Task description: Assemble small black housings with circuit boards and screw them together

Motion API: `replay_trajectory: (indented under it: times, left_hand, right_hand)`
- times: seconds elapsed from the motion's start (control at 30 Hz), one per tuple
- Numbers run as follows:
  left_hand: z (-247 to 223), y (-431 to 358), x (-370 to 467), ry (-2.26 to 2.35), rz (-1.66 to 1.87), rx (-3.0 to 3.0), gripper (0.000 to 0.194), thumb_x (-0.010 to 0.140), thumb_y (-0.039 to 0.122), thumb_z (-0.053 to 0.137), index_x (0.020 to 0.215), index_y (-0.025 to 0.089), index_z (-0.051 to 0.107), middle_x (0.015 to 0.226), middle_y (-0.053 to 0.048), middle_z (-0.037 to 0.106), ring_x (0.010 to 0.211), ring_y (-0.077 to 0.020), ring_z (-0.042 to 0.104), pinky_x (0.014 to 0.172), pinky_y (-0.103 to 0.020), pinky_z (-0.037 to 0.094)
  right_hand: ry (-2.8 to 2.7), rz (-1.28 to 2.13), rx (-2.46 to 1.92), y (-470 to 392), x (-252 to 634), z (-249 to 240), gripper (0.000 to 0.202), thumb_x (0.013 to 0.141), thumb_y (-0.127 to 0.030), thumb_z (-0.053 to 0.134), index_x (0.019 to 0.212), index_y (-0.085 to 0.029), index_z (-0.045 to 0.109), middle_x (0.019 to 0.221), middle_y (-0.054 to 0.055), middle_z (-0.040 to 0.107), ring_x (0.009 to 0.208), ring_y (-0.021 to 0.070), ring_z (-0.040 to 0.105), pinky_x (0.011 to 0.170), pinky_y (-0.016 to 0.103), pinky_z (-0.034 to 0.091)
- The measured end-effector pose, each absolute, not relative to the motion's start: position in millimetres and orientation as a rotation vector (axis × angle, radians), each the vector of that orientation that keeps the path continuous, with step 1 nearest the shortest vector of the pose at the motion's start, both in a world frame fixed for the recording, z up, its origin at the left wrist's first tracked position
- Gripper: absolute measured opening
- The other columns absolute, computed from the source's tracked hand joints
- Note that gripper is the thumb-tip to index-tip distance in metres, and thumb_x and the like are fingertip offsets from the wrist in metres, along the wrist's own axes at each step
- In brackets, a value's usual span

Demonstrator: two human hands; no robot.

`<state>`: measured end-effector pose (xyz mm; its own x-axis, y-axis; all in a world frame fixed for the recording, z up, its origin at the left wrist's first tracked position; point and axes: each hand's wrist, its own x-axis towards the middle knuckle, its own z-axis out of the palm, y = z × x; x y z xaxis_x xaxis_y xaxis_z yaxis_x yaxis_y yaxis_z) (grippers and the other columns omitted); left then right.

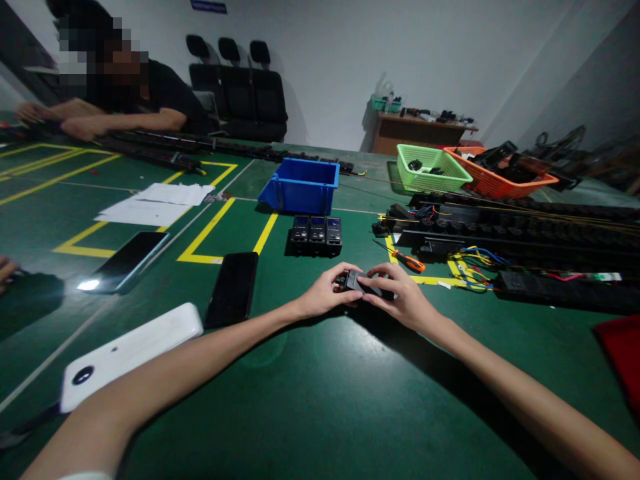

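Note:
Between both hands, just over the green table (320, 400), is a small black box-shaped module (355, 280). My left hand (327, 291) grips its left end with thumb and fingers. On the other end, the fingers of my right hand (397, 293) are closed around it, hiding much of that side. Beyond the hands, three similar black modules (317, 237) stand side by side in a row. Behind that row sits a blue plastic bin (306, 187), its inside mostly out of sight.
An orange screwdriver (410, 261) lies near black rails with loose wires (480, 257) at right. Green (434, 170) and orange baskets (500, 175) stand behind. Phones (233, 288), a white device (133, 353) and papers (155, 203) lie left. Another person (150, 100) works at the far left.

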<state>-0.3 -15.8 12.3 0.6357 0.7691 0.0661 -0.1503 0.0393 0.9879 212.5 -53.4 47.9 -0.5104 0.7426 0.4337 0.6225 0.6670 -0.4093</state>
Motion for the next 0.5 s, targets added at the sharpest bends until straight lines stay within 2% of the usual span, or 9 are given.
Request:
replay_trajectory:
  times: [0.5]
  left_hand:
    - [15.5, -17.5, -1.1, 0.583, 0.766, 1.359, 0.052, 0.074, 0.037, 0.075, 0.117, 0.020, 0.051, 0.098, -0.002, 0.052, 0.084, -0.0141, 0.058, 0.072, -0.031, 0.058]
  right_hand:
    - [-2.319, 0.291, -1.094, -56.1, 210.6, 53.1, 0.035, 0.090, -0.034, 0.059, 0.124, -0.023, 0.060, 0.112, 0.012, 0.059, 0.102, 0.0253, 0.056, 0.087, 0.044, 0.050]
